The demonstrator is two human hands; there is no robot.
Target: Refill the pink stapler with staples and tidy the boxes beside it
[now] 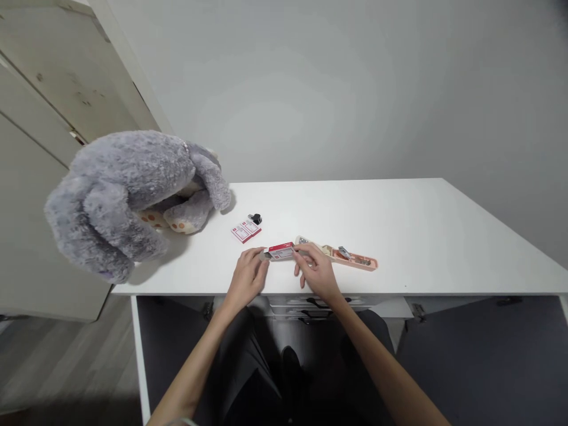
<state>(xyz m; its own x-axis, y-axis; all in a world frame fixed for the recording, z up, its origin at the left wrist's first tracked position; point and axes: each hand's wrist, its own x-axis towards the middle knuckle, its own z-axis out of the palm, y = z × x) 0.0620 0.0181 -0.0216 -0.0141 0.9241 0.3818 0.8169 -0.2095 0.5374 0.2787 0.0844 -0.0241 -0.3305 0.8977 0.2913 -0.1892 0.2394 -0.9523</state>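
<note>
A small red and white cardboard box (pixel 281 252) is held between my two hands over the front part of the white table. My left hand (pixel 249 273) grips its left end, where a flap appears to stand open. The fingers of my right hand (pixel 316 271) are closed on the box's right end. What lies inside the box cannot be made out. Just beyond my right hand is a long, narrow pink case (pixel 361 261), with small metal items in it and a pale section toward its left. Two similar red and white boxes (pixel 246 230) lie side by side, farther back on the left.
A small black and metal object (pixel 255 218) touches the back of the two boxes. At the table's left end sits a large grey plush toy (pixel 133 177). The white table (pixel 444 236) meets a grey wall behind; drawers with dark handles (pixel 317 303) are below its front edge.
</note>
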